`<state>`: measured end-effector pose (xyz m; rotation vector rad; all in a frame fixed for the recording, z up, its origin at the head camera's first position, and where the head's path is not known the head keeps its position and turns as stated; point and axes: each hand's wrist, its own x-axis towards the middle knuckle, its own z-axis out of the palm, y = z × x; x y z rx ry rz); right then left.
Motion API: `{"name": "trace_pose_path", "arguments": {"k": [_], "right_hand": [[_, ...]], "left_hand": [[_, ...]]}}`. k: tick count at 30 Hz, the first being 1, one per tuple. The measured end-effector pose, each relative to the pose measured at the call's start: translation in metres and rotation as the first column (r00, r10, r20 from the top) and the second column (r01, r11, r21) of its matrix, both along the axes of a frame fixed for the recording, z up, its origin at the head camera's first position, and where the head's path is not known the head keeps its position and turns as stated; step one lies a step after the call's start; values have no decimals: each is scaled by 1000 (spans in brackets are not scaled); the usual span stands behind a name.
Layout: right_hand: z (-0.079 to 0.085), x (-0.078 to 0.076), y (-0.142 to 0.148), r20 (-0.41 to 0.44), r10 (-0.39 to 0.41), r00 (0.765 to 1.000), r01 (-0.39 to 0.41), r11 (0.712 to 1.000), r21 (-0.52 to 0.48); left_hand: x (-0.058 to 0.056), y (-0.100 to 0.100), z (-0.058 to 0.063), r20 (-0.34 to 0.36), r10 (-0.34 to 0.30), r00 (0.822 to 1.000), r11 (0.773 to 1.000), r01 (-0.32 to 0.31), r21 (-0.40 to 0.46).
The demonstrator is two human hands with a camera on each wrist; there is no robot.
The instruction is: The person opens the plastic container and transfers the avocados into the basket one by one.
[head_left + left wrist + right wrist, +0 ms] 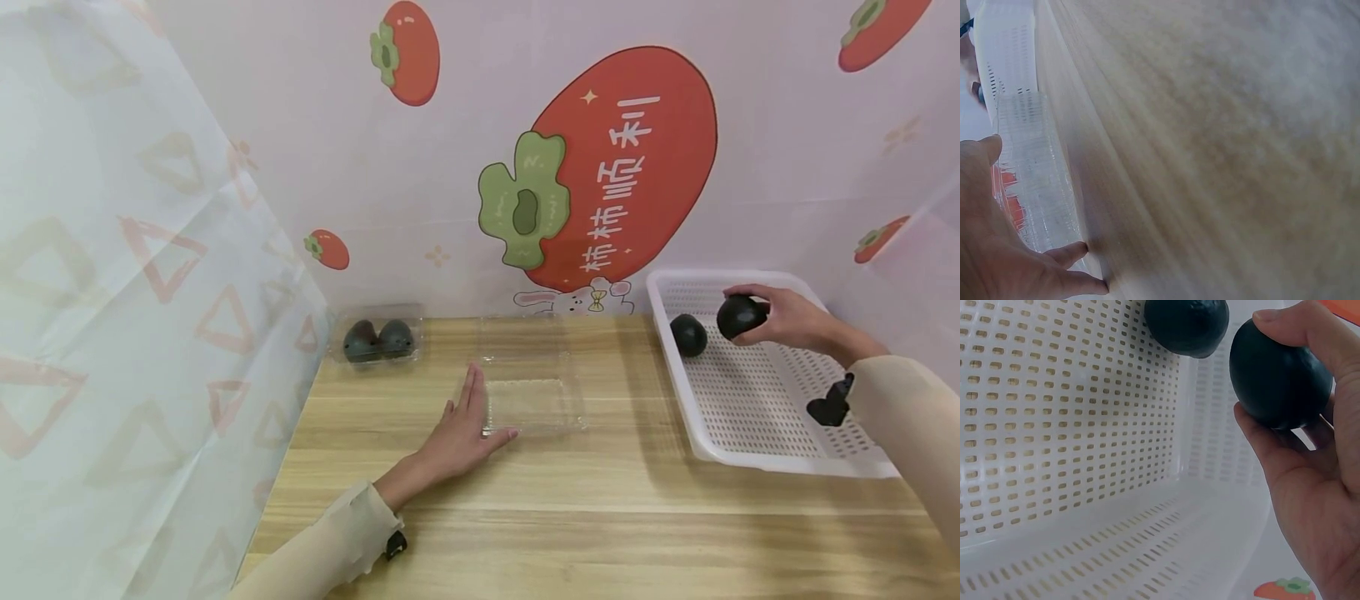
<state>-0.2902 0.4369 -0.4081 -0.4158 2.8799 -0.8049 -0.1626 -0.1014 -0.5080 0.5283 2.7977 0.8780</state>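
Note:
My right hand grips a dark, smooth avocado between thumb and fingers, over the white perforated basket. A second dark avocado lies in the basket by its left wall; the right wrist view shows it beside the held one. Out in the middle of the table, my left hand has its fingers spread along the left side of a clear plastic clamshell box. That box stands with its lid folded back, and nothing shows inside it. Its thumb reaches along the box's front edge.
Back left on the table, another clear plastic box holds two dark avocados. A wall sheet printed with persimmons rises behind the table, with a white patterned sheet along the left side.

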Motion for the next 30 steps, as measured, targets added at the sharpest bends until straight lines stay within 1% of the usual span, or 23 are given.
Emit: {"name": "trace_pose_path", "arguments": {"k": [5,9,23,30], "right_hand": [[-1,-2,4,29,10,1000,-10,1000,2],[-3,-4,7,51,9,999,-9,1000,10],[-18,-5,15,80,-18,997,11,996,90],[-23,-6,16,108,-27,994,18,997,80]], "left_hand": [[0,-1,-3,-8,2,1000,1000,-2,-11],[0,-2,-3,-11,2,1000,1000,-3,-7],[-1,-1,-4,4,1,1000,1000,-1,-5],[-2,0,-5,7,7,1000,1000,-7,-16]]}}
